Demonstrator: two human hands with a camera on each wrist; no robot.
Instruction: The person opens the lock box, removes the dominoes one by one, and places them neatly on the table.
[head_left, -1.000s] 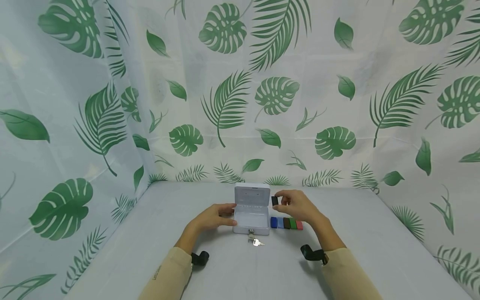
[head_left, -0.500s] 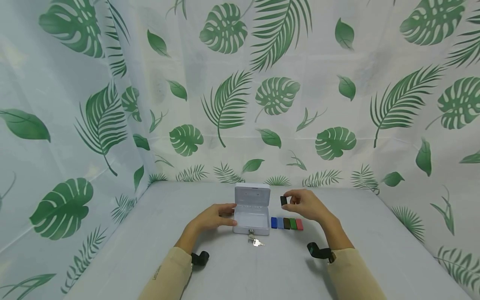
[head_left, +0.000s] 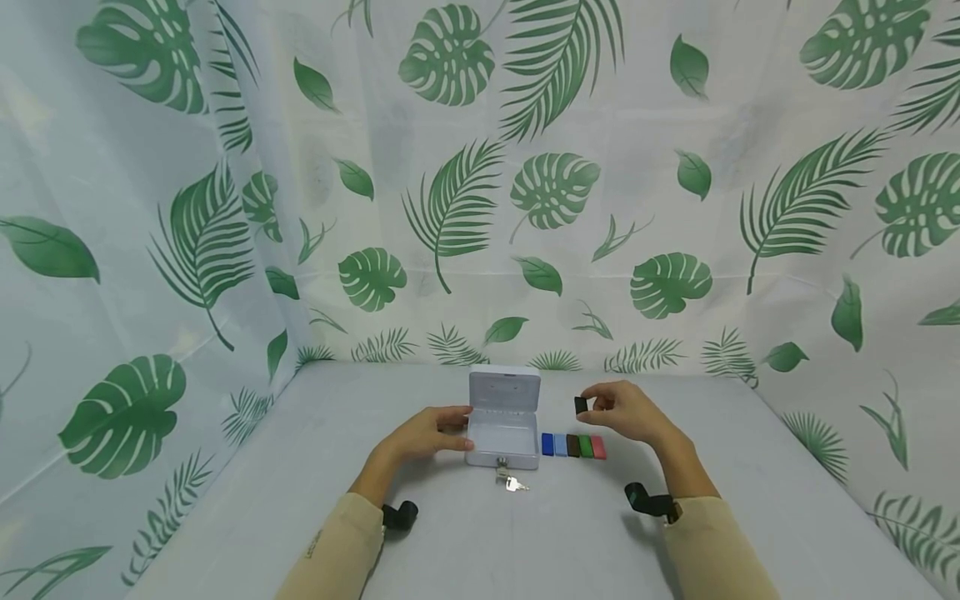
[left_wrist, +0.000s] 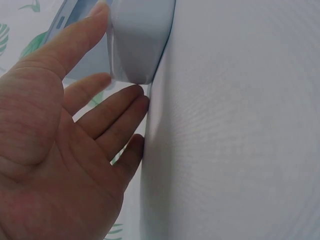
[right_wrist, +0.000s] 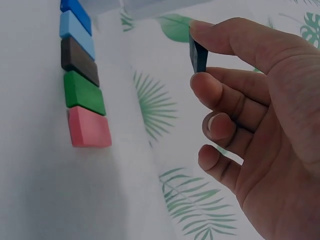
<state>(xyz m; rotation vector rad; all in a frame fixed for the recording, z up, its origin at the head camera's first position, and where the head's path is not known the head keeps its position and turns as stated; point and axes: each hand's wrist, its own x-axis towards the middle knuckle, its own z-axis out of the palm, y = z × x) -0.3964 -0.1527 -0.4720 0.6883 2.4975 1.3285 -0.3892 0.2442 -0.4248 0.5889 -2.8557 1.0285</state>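
We count one white metal box (head_left: pixel 503 425) with its lid raised, and one bunch of keys (head_left: pixel 512 482) hanging from its lock; how many keys are in the bunch we cannot tell. Five small blocks lie in a row: one dark blue (head_left: pixel 547 444), one light blue (head_left: pixel 560 445), one brown (head_left: pixel 573 446), one green (head_left: pixel 586 447) and one pink (head_left: pixel 598 447). A sixth block, black (head_left: pixel 580 406), makes six in all. Two hands show, one left (head_left: pixel 423 435) and one right (head_left: pixel 626 411).
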